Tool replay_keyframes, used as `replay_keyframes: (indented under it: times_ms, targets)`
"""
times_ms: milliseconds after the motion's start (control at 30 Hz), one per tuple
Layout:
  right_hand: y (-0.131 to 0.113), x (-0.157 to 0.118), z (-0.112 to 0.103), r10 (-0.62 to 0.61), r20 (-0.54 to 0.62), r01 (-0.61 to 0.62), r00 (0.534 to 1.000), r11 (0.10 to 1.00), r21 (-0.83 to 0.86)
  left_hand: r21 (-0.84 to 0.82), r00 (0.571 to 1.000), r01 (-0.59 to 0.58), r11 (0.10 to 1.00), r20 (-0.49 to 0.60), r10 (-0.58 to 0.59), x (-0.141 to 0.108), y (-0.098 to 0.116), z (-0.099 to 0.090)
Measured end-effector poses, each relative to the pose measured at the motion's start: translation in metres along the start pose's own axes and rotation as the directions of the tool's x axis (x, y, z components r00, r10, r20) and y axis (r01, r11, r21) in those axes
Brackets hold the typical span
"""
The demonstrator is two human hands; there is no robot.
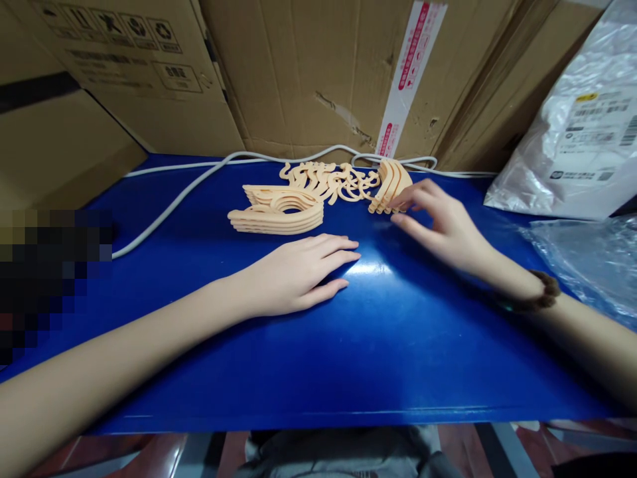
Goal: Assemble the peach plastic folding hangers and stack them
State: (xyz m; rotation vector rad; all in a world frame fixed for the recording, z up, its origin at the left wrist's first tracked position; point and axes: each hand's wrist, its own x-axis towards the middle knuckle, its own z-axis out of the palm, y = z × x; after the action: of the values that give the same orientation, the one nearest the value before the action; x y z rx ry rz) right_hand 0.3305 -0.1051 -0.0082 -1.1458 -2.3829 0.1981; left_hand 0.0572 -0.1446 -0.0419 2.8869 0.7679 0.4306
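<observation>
Several curved cream pieces (391, 182), ranked at upper center-right, stand just up and left of the nearer right hand (442, 226), long axis running up the frame. That hand is half-open, no grip evident; the left hand (308, 275) rests spread on the blue table (318, 372), holding nothing.

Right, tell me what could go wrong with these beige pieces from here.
The right hand is close against the right stack; a nudge might topple it or fan it out. The hook-shaped pieces lie jumbled beside that stack, so one could catch and come along. The white cable runs close behind and might snag a piece.
</observation>
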Motion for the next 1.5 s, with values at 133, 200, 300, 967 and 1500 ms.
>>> replay_keyframes:
  times_ms: [133, 200, 300, 967, 1500]
  targets:
    - [0.027, 0.032, -0.011, 0.348, -0.081, -0.356, 0.934, 0.924, -0.137, -0.007, 1.0, -0.005, 1.0, -0.007, 0.005, 0.0, 0.0, 0.0]
    - [0.043, 0.046, -0.012, 0.534, -0.077, -0.537, 0.842, 0.817, -0.209, -0.006, 1.0, -0.003, 1.0, -0.002, 0.003, 0.0, 0.0, 0.0]
    - [0.057, 0.061, -0.01, 0.618, -0.05, -0.612, 0.784, 0.758, -0.226, 0.0, 1.0, 0.001, 1.0, 0.005, -0.001, 0.0, 0.0, -0.001]
    - [0.026, 0.093, -0.003, 0.669, 0.078, -0.514, 0.739, 0.635, -0.577, -0.003, 1.0, -0.002, 1.0, 0.002, 0.002, 0.0, 0.0, -0.001]
    - [0.025, 0.089, -0.006, 0.647, 0.124, -0.483, 0.752, 0.67, -0.564, 0.001, 1.0, 0.002, 1.0, 0.008, -0.002, 0.0, 0.0, -0.001]
